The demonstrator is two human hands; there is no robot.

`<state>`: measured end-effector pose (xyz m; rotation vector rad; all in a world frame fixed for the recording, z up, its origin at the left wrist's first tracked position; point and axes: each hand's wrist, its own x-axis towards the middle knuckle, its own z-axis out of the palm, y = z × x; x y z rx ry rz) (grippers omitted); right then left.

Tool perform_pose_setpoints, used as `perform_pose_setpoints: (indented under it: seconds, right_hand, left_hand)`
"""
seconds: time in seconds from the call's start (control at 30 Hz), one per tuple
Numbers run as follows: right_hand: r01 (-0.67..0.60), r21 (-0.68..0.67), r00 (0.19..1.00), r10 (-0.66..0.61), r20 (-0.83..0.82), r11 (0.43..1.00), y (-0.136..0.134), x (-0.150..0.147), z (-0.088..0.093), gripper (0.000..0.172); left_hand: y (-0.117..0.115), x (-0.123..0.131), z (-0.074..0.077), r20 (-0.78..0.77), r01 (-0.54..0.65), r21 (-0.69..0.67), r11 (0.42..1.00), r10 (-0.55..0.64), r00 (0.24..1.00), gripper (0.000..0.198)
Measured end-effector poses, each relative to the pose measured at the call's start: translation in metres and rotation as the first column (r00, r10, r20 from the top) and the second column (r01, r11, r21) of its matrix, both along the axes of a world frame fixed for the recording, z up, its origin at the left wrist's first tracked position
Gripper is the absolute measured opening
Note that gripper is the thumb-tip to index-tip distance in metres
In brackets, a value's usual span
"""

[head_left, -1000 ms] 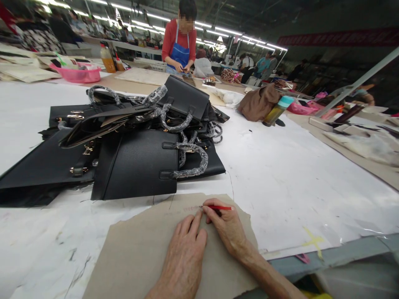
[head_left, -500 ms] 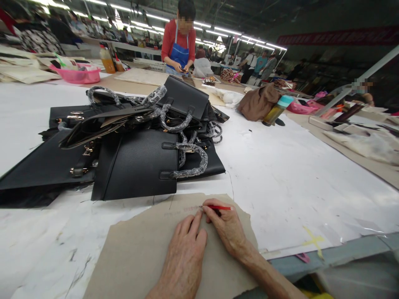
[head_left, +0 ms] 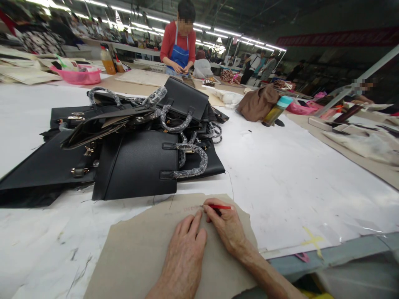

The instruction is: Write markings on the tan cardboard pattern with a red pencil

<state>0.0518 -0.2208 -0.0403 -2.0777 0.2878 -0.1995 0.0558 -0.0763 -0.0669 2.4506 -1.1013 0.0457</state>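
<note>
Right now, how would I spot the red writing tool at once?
On the white-topped table, find the heap of black bags, then the beige sheet in front. There the right hand pinches a red pen or pencil, its tip near the left hand. Its slim, bright red body sets it apart from the dull sheet and hands.

Black handbag pile: blocks the way ahead-left, plastic-wrapped handles jutting rightward.
White table covering: wide, low passage right of the pile.
Brown bundle, teal-capped bottle: obstruct that passage's far side.
Left hand, right hand: close together in front, leaving hardly any gap.
</note>
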Motion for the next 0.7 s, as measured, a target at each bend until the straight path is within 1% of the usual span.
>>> perform_pose_setpoints:
  seconds: [0.3,0.47,0.6,0.7]
  right_hand:
    - [0.019,0.033,1.0,-0.019,0.008,0.999,0.0009,0.0002,0.002,0.018]
    - [0.019,0.061,1.0,-0.019,0.005,0.998,0.0011,0.0009,0.0031,0.017]
    - [0.007,0.058,1.0,-0.007,0.005,0.998,0.0009,0.0008,0.0008,0.017]
    - [-0.004,0.048,1.0,0.004,0.006,0.999,0.0006,0.0005,-0.0004,0.017]
  left_hand:
    - [0.0011,0.0004,0.0072,-0.041,0.016,0.052,0.999,-0.014,0.999,0.022]
    - [-0.0006,0.0009,0.0071,-0.047,0.012,0.051,0.999,-0.01,0.999,0.021]
    - [-0.0005,0.0003,0.0065,-0.081,0.012,0.058,0.998,-0.007,0.997,0.019]
    - [0.0002,-0.0005,0.0064,-0.077,0.011,0.053,0.999,-0.007,0.997,0.02]
